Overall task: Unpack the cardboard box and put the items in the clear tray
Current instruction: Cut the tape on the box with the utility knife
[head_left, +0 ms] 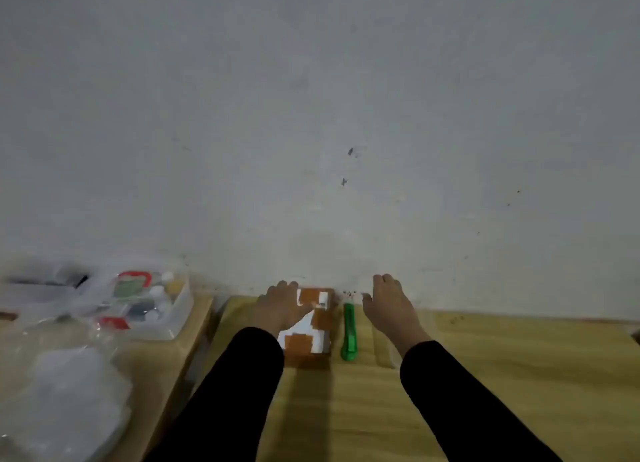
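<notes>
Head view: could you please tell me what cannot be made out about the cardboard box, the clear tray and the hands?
Cardboard box, head view: contents hidden by its closed top and the left hand.
Clear tray, head view: items inside too blurred to name.
Left hand's grip, head view: fingertips blurred at the box's far edge.
Green cutter, head view: blade too small to tell.

Matt wooden table; cardboard box, seemingly glossy tape; clear plastic tray.
</notes>
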`<state>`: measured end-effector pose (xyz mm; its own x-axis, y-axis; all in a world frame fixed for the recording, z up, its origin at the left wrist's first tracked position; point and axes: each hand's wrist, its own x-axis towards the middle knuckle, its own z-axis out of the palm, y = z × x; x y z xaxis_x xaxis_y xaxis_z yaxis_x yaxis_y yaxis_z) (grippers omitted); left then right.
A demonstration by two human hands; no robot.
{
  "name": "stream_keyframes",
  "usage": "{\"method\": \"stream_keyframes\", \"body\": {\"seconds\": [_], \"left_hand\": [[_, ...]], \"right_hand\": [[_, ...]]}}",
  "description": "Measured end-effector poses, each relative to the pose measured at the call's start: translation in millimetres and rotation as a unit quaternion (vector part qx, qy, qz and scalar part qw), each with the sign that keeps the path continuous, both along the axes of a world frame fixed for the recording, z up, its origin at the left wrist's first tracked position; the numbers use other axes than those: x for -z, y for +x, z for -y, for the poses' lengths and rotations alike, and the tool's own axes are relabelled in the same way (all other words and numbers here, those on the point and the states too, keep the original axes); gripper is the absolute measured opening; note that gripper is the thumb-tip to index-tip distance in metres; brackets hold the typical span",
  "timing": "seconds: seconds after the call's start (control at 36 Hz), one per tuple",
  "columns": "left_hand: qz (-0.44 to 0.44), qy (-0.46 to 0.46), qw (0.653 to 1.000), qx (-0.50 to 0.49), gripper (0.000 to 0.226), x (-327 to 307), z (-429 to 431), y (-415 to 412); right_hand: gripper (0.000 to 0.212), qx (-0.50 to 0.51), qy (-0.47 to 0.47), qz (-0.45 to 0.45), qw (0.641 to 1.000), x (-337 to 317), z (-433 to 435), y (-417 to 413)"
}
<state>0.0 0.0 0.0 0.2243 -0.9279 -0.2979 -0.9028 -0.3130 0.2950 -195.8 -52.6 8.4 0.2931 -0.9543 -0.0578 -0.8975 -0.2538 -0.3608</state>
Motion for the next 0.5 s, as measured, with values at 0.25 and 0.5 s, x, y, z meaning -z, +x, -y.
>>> {"method": "stream_keyframes", "body": {"seconds": [0.25,0.5], "left_hand": [[-0.054,-0.026,0.995,-0.082,0.072,93.9,-8.4,23.6],[-0.198,-0.051,0.975,-0.09,0.069,116.2,-11.1,24.3]], "right_hand": [[0.036,0.022,0.109,0.006,0.994,103.1,10.2,32.9],[0.032,0.092,0.09,-0.012,0.992,151.1,21.2,50.3]]}}
